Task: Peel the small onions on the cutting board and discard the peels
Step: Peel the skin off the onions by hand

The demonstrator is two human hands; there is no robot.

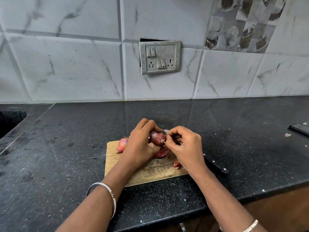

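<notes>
At centre frame, the left hand (142, 144) is gripping a small red onion (157, 138) over the cutting board (150, 173) as the right hand (185, 146) is pinching its skin; a second onion (122, 144) is waiting unpeeled at the board's left, most work apparently remaining.

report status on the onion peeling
Left hand grips onion above cutting board. Right hand pinches its tip. Second onion on board, knife under the hands.

A switchboard (159, 57) on the tiled wall (66, 67); a phone (300, 128) on the black countertop (66, 148).
</notes>
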